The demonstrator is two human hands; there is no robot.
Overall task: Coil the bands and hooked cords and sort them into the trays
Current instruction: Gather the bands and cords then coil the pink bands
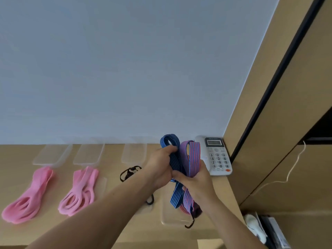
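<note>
Left pink bands [27, 196] coiled on table [111, 229], clear tray [53, 154] just behind. Second pink bands [80, 191] beside, second tray [89, 154] behind. Third tray [134, 152] at wall; black cord [129, 172] near it, partly hidden by left forearm. Left hand [159, 167] closed on blue cord [173, 159] loop. Right hand [195, 182] gripping folded cords, purple-red cord [193, 157] included; ends hang over near tray [167, 218], hook [190, 225] dangling. Phone [218, 157] right, against wall.
</note>
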